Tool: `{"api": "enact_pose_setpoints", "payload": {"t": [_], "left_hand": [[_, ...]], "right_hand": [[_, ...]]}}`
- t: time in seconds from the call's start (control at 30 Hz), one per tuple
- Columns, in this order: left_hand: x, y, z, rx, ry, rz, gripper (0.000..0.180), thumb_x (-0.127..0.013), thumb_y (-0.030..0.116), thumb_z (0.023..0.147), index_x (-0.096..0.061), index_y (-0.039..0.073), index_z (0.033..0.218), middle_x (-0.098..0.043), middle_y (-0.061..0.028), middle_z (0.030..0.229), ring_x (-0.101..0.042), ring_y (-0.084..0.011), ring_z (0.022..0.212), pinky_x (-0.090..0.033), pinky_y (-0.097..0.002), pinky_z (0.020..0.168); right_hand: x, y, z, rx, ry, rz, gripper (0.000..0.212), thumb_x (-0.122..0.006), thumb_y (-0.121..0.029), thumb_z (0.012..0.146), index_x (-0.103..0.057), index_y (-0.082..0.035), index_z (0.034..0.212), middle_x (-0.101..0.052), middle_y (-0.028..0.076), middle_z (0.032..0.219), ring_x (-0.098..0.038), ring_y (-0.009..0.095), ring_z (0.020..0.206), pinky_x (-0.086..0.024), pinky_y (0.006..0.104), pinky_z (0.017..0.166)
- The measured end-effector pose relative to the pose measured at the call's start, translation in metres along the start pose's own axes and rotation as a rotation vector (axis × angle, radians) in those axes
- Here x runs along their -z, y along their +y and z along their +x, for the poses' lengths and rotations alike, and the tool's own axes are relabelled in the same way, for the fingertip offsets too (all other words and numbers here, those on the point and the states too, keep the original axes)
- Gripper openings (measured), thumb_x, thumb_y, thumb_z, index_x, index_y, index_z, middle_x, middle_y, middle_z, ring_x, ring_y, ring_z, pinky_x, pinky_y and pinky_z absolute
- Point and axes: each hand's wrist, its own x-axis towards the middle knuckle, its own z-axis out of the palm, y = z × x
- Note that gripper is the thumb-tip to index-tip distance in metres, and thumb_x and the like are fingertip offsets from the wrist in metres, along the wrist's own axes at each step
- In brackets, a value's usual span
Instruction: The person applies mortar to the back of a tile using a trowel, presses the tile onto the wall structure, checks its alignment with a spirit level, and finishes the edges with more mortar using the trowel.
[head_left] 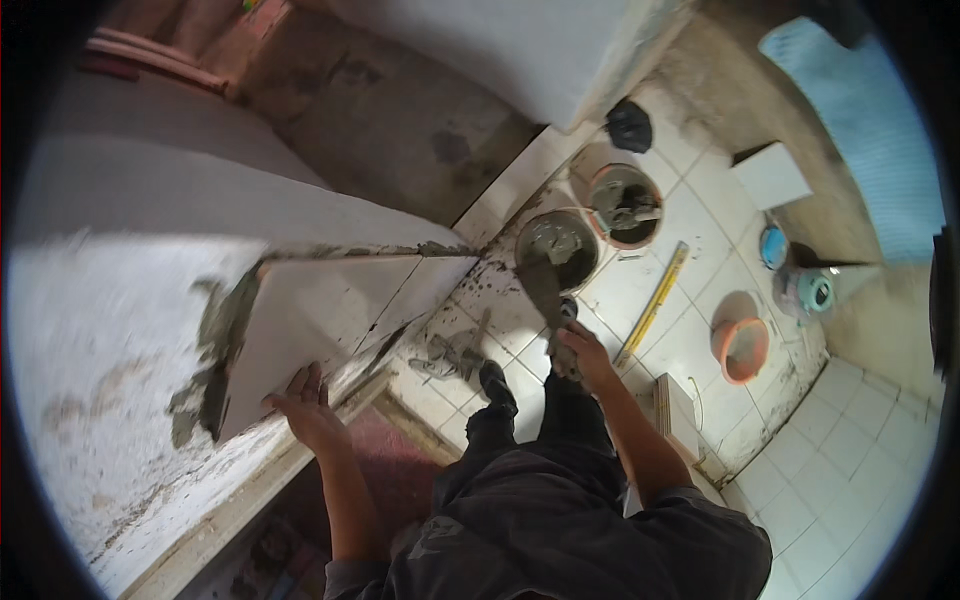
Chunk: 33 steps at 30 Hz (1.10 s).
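My left hand [312, 412] rests against the lower edge of a large pale wall tile [310, 320], its fingers stretched out. Grey mortar [222, 330] shows along the tile's left edge on the rough white wall. A second tile [425, 290] adjoins it towards the corner. In my right hand [588, 358] is a mortar-smeared trowel [541, 288], gripped by its handle. Its blade points away from me, overlapping the near rim of a bucket [519, 243] that holds wet grey mortar. Whether the blade touches the bucket cannot be made out.
Beside that bucket stands an orange-rimmed bucket [660, 200] with mortar. A yellow spirit level [655, 303] lies on the tiled floor, near an orange bowl [721, 345]. A black bag [629, 126], a loose tile [773, 177] and a teal-lidded container [817, 292] are farther off. Crumpled grey material [450, 358] lies by my feet.
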Motion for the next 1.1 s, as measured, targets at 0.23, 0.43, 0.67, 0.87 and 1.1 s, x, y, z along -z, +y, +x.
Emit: {"api": "enact_pose_setpoints", "payload": {"t": [0.23, 0.43, 0.67, 0.87, 1.1], "left_hand": [[-0.031, -0.012, -0.012, -0.104, 0.257, 0.167, 0.037, -0.054, 0.044, 0.089, -0.050, 0.011, 0.105, -0.056, -0.0060, 0.103, -0.050, -0.0188, 0.102, -0.033, -0.0375, 0.092], [-0.061, -0.028, -0.015, -0.224, 0.371, 0.159, 0.023, -0.058, 0.024, 0.090, -0.043, 0.009, 0.100, -0.053, -0.0038, 0.095, -0.052, -0.0136, 0.090, -0.037, -0.0308, 0.082], [-0.025, -0.062, 0.002, -0.864, 0.675, 1.467, 0.055, -0.074, 0.019, 0.076, -0.036, 0.000, 0.111, -0.045, -0.0131, 0.100, -0.049, -0.0220, 0.089, -0.044, -0.0355, 0.078], [-0.004, -0.065, 0.021, -1.287, 0.514, 1.893, 0.111, -0.081, 0.020, 0.068, 0.000, -0.001, 0.141, -0.049, -0.0101, 0.092, -0.053, -0.0204, 0.078, -0.047, -0.0294, 0.066], [-0.012, -0.065, 0.042, -1.628, 0.335, 2.000, 0.107, -0.071, 0.041, 0.076, 0.002, -0.002, 0.142, -0.017, -0.0259, 0.144, -0.046, -0.0167, 0.066, -0.038, -0.0282, 0.050]], "right_hand": [[0.134, 0.038, 0.147, -0.184, 0.241, -0.582, 0.029, -0.054, -0.024, 0.087, -0.053, -0.010, 0.112, -0.060, 0.004, 0.066, -0.047, 0.010, 0.038, -0.036, 0.0250, 0.033], [0.172, 0.051, 0.207, -0.276, 0.316, -0.604, 0.023, -0.056, -0.026, 0.086, -0.050, -0.008, 0.099, -0.057, 0.004, 0.064, -0.048, 0.011, 0.040, -0.035, 0.0253, 0.032], [0.208, 0.083, 0.296, -0.209, 0.215, -1.104, 0.031, -0.054, -0.034, 0.084, -0.059, -0.008, 0.102, -0.063, 0.014, 0.083, -0.061, 0.027, 0.068, -0.049, 0.0379, 0.058], [0.220, 0.077, 0.373, -0.223, 0.194, -1.427, 0.045, -0.047, -0.032, 0.083, -0.054, -0.009, 0.121, -0.057, 0.022, 0.115, -0.053, 0.037, 0.109, -0.041, 0.0418, 0.095], [0.219, 0.110, 0.459, -0.307, 0.237, -1.477, 0.050, -0.050, -0.031, 0.083, -0.047, -0.011, 0.128, -0.057, 0.021, 0.115, -0.054, 0.036, 0.107, -0.043, 0.0430, 0.094]]}}
